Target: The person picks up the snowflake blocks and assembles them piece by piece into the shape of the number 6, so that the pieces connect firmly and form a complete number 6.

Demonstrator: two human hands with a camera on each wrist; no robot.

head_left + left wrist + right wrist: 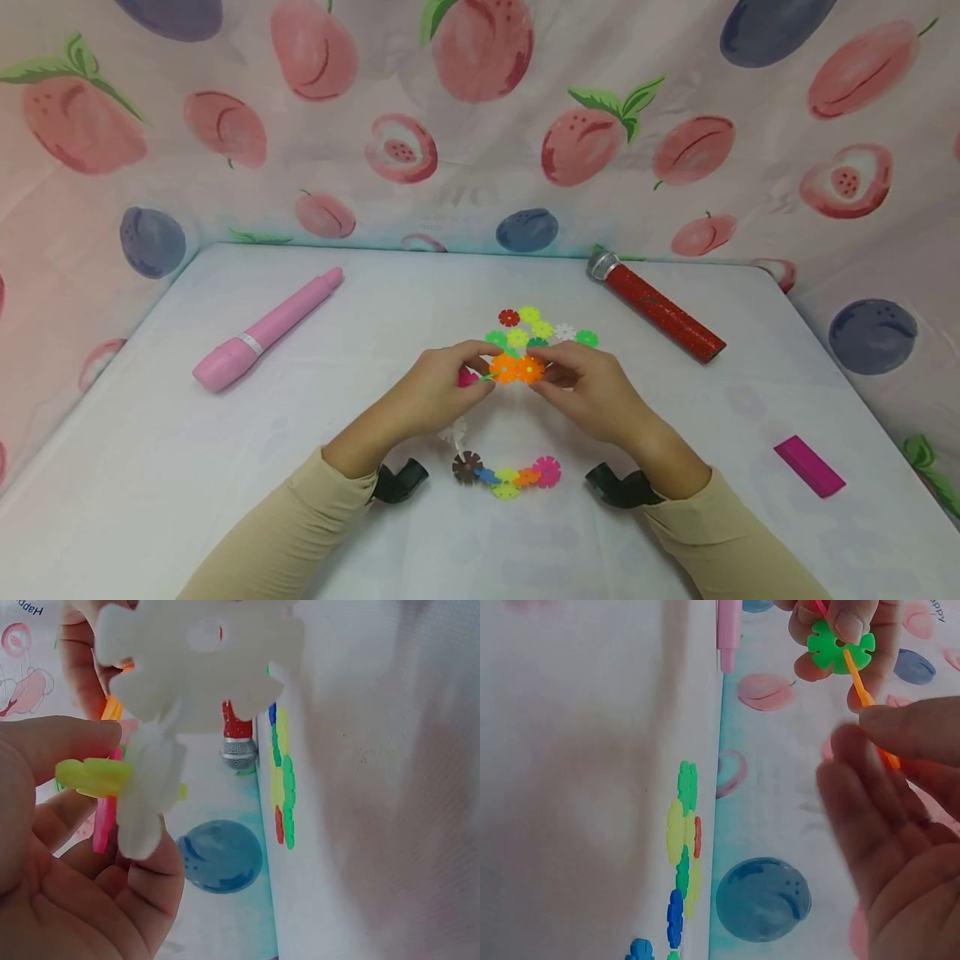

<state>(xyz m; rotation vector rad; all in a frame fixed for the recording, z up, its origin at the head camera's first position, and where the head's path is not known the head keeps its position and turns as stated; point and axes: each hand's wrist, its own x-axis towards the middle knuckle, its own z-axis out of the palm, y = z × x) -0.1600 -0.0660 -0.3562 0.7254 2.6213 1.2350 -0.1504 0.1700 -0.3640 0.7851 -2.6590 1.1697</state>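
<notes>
"What are the hands doing?"

"The left hand [442,387] pinches a notched green disc [823,651] between thumb and fingers. The right hand [596,387] pinches at the orange discs [506,368], and in the right wrist view an orange piece sits against the green one. They're near each other, raised over the middle of the bench [360,333]."

"Anything else joined on?"

"A chain [507,478] of linked discs: white, brown, blue, yellow, orange and pink. It curves below the hands, on the side away from the bench's far edge. I can't tell how much of it rests on the surface."

"And beyond the hands?"

"Loose discs [517,337] in red, yellow, green and white, bunched between the hands and the far edge."

"Further out?"

"A red microphone [663,315] slants with its silver head by the far edge, towards the far right corner. A pink microphone-shaped object [270,329] lies slanted near the left edge. A magenta block [810,467] lies near the right edge."

"Behind all that?"

"A fruit-printed cloth [480,142], past the far edge."
</notes>
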